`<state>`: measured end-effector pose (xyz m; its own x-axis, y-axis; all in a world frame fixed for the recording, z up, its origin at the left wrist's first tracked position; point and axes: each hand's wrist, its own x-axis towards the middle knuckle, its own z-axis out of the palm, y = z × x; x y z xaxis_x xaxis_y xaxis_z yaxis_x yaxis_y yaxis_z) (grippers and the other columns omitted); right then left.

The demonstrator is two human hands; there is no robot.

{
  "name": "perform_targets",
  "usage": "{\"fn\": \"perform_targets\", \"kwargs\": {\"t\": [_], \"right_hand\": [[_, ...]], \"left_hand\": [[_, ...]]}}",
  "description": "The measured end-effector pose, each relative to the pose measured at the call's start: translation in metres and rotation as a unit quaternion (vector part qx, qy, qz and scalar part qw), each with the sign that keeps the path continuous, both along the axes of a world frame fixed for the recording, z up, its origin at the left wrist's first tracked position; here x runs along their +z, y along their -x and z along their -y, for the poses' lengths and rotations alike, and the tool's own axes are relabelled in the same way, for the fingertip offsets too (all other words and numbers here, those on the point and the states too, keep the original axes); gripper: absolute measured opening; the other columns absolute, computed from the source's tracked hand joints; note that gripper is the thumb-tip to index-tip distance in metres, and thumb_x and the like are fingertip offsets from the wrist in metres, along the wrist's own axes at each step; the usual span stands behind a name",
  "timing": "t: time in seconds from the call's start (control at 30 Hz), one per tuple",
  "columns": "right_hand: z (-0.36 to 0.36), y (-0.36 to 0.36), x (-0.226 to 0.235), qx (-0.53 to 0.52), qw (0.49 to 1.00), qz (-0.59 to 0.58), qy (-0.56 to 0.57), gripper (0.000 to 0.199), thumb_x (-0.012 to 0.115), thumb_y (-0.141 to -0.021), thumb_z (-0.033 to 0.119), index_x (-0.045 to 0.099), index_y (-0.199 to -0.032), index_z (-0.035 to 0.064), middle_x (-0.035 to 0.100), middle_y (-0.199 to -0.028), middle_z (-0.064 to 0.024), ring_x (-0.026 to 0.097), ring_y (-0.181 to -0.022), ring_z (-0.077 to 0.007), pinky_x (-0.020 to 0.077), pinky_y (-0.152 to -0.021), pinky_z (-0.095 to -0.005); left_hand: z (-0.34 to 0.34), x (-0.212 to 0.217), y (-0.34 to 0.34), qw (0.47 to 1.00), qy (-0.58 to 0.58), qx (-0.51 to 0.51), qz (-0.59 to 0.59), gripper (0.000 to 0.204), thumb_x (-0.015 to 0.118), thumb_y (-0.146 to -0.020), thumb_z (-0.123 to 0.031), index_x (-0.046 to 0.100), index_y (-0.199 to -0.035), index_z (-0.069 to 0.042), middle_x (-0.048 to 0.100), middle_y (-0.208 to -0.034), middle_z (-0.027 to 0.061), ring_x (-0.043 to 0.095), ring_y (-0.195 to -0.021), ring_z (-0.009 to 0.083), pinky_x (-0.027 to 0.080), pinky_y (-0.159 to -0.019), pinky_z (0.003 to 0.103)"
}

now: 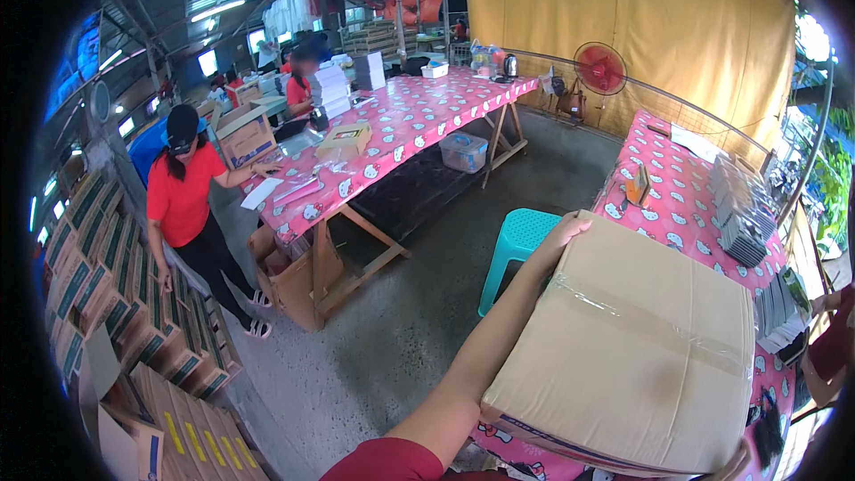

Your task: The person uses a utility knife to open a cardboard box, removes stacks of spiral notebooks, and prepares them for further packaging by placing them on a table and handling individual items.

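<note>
Left hand (573,230), fingers partly curled, holds a brown cardboard box (623,352) by its far-left corner, taped seam (590,297) running left-to-right, long axis unclear; right hand (736,461), fingers unclear

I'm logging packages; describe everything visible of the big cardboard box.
The tan cardboard box is closed, with clear tape across its top and blue marking on its near side. It overlaps the right-hand pink table; whether it rests there is unclear. The left hand holds its far left corner; the right hand, barely visible, is at its near right corner.
</note>
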<state>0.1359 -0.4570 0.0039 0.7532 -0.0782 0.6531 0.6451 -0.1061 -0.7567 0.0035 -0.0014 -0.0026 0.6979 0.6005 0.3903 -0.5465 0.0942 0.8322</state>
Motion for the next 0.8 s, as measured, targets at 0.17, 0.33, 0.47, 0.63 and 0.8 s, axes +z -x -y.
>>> {"fn": "perform_targets", "kwargs": {"t": [0.17, 0.33, 0.47, 0.63, 0.8], "right_hand": [[0.027, -0.031, -0.010, 0.133, 0.981, -0.134, -0.040, 0.041, 0.050, -0.085, 0.025, 0.055, -0.115, -0.0025, 0.058, -0.107, -0.0137, 0.054, -0.096, -0.0220, 0.0405, -0.085, -0.0302], [0.035, -0.027, -0.019, 0.092, 0.979, -0.170, -0.058, 0.037, 0.049, -0.086, 0.022, 0.057, -0.111, -0.0040, 0.059, -0.100, -0.0117, 0.055, -0.087, -0.0194, 0.0423, -0.080, -0.0295], [0.031, -0.001, -0.016, 0.082, 0.986, -0.119, -0.082, 0.035, 0.049, -0.085, 0.023, 0.058, -0.107, -0.0034, 0.059, -0.098, -0.0105, 0.055, -0.086, -0.0187, 0.0430, -0.078, -0.0295], [0.035, 0.015, -0.023, -0.039, 0.994, -0.102, -0.022, 0.036, 0.048, -0.087, 0.028, 0.059, -0.108, 0.0014, 0.057, -0.105, -0.0090, 0.052, -0.098, -0.0186, 0.0397, -0.087, -0.0312], [0.001, 0.091, 0.005, -0.290, 0.951, -0.079, 0.077, 0.032, 0.048, -0.089, 0.023, 0.056, -0.114, 0.0048, 0.052, -0.121, -0.0093, 0.050, -0.108, -0.0202, 0.0407, -0.090, -0.0322]], "left_hand": [[0.000, 0.001, -0.001, 0.999, -0.037, 0.013, 0.006, 0.028, 0.051, -0.082, -0.024, 0.056, -0.095, 0.000, 0.060, -0.086, 0.0053, 0.058, -0.077, 0.0117, 0.047, -0.068, 0.026], [-0.011, -0.003, -0.004, 0.999, -0.002, -0.053, -0.011, 0.030, 0.053, -0.081, -0.024, 0.053, -0.100, -0.001, 0.058, -0.089, 0.0059, 0.057, -0.081, 0.0124, 0.046, -0.071, 0.027], [-0.036, -0.023, -0.016, 0.999, 0.014, -0.041, -0.026, 0.039, 0.053, -0.080, -0.026, 0.046, -0.111, -0.002, 0.055, -0.097, 0.0073, 0.055, -0.087, 0.0136, 0.046, -0.075, 0.029], [0.004, 0.002, -0.001, 0.998, 0.039, -0.047, -0.023, 0.045, 0.047, -0.085, -0.030, 0.040, -0.118, -0.001, 0.052, -0.106, 0.0089, 0.052, -0.097, 0.0165, 0.041, -0.084, 0.030], [0.016, -0.044, 0.113, 0.960, -0.158, -0.169, -0.157, 0.072, 0.051, -0.087, -0.041, 0.021, -0.138, 0.000, 0.032, -0.137, 0.0147, 0.030, -0.126, 0.0233, 0.026, -0.103, 0.036]]}}
